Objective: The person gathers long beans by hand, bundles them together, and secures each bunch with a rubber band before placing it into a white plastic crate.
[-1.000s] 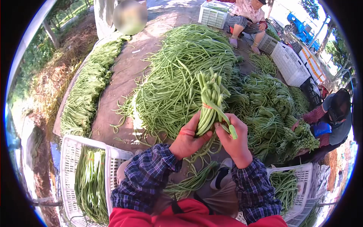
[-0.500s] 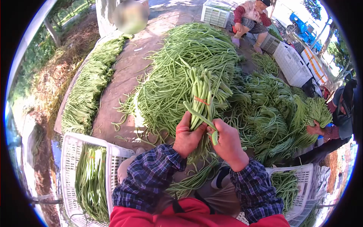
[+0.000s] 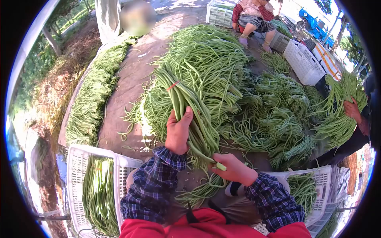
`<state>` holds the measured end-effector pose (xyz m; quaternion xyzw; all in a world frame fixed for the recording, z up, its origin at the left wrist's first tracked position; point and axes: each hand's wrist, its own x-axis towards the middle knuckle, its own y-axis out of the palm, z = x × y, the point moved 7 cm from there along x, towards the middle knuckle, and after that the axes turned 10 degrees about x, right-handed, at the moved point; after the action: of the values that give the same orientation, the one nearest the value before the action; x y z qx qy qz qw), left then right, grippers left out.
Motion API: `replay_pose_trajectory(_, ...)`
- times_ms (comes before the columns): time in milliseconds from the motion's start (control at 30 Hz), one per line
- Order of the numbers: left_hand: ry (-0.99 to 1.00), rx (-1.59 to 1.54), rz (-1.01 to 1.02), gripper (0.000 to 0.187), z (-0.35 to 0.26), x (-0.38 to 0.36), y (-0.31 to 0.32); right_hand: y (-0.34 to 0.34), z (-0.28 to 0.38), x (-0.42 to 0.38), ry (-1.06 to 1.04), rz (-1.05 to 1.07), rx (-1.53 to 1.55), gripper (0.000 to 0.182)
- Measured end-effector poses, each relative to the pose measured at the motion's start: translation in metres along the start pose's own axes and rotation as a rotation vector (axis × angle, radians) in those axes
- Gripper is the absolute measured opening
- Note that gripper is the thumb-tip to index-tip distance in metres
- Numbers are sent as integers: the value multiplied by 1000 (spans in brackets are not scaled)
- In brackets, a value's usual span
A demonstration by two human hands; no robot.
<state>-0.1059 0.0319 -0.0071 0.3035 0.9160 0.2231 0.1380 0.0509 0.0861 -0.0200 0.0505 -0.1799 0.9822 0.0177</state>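
Observation:
A bundle of long green beans (image 3: 194, 119) slants across the middle of the view, with a red band (image 3: 172, 86) around its upper part. My left hand (image 3: 178, 129) is closed around the bundle below the band, thumb on top. At the lower end, my right hand (image 3: 234, 168) pinches the bean tips, and a pale green end (image 3: 221, 166) sticks out by its fingers. What else lies inside the right fingers is hidden. Behind the bundle rises a large heap of loose long beans (image 3: 206, 51).
White crates with beans stand at my left (image 3: 73, 178) and right (image 3: 323, 186). A row of beans (image 3: 93, 87) lies along the left. A co-worker's hand (image 3: 352, 110) holds beans at the right; another person (image 3: 254, 20) sits at the back near white crates (image 3: 303, 63).
The bundle has tilted and its banded end has swung up to the left. My left hand moved left, while my right hand moved down to the bean ends. The co-worker at right lifted beans.

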Motion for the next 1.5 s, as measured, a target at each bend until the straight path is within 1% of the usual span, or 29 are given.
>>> replay_pose_trajectory(33,8,-29,9,18,-7,2,-3,-7,1,-3,-7,10,-4,13)
replay_pose_trajectory(100,12,-43,64,21,-11,1,-5,-29,-19,-19,362,-123,533,16)
replay_pose_trajectory(167,-47,-1,169,25,-9,-4,-3,-58,9,-20,122,-224,823,23)
replay_pose_trajectory(233,-101,-24,252,29,-4,-9,3,-91,16,-29,-78,-403,1108,24)
replay_pose_trajectory(267,-104,-24,257,29,-5,-11,5,-100,21,-29,-80,-409,1106,24)
replay_pose_trajectory(333,-189,-60,324,34,0,-16,12,-126,22,-37,-122,-642,1122,19)
replay_pose_trajectory(500,-210,-134,367,36,13,-12,17,-98,26,-11,-46,-581,975,13)
replay_pose_trajectory(567,-249,-76,384,34,14,-13,18,-86,26,-2,-26,-535,760,13)
replay_pose_trajectory(600,-272,-108,308,26,16,-14,18,-82,29,1,40,-508,629,14)
replay_pose_trajectory(633,-274,-108,308,26,17,-14,19,-78,31,3,105,-479,498,15)
replay_pose_trajectory(700,-319,-98,292,26,22,-15,19,-71,35,9,86,-468,276,21)
replay_pose_trajectory(800,-342,-108,310,25,28,-14,21,-70,31,16,71,-512,262,23)
replay_pose_trajectory(833,-341,-112,307,25,30,-14,21,-75,27,16,75,-597,314,30)
replay_pose_trajectory(867,-259,11,315,25,28,-13,21,-80,23,16,77,-680,366,37)
replay_pose_trajectory(900,-176,136,323,25,25,-12,23,-80,24,18,76,-675,364,37)
replay_pose_trajectory(967,-135,184,346,32,28,-10,29,-84,28,21,35,-707,287,54)
replay_pose_trajectory(1000,81,334,361,40,25,-9,33,-82,27,23,62,-663,284,66)
replay_pose_trajectory(1033,296,482,371,49,23,-10,39,-79,26,29,63,-662,283,66)
replay_pose_trajectory(1067,456,789,359,65,25,-13,46,-74,35,36,-111,-666,239,65)
replay_pose_trajectory(1100,759,1046,318,70,21,-28,59,-71,44,39,-283,-666,195,63)
replay_pose_trajectory(1167,620,891,392,78,28,-33,61,-81,27,36,-68,-698,83,45)
replay_pose_trajectory(1200,614,886,396,78,25,-34,59,-87,19,36,4,-713,182,40)
replay_pose_trajectory(1267,485,904,490,67,13,-29,56,-95,8,31,153,-745,413,30)
replay_pose_trajectory(1300,489,901,491,67,6,-26,55,-100,8,29,117,-783,447,27)
replay_pose_trajectory(1367,144,571,335,48,5,-8,34,-107,2,23,111,-760,669,25)
replay_pose_trajectory(1400,192,524,248,40,-1,-1,25,-110,0,19,114,-766,666,25)
replay_pose_trajectory(1433,239,476,162,33,-8,6,16,-112,-3,13,117,-792,730,34)
replay_pose_trajectory(1467,207,485,128,35,-13,9,11,-112,-5,10,119,-816,795,43)
replay_pose_trajectory(1500,206,484,129,35,-13,8,12,-110,-1,9,119,-817,793,43)
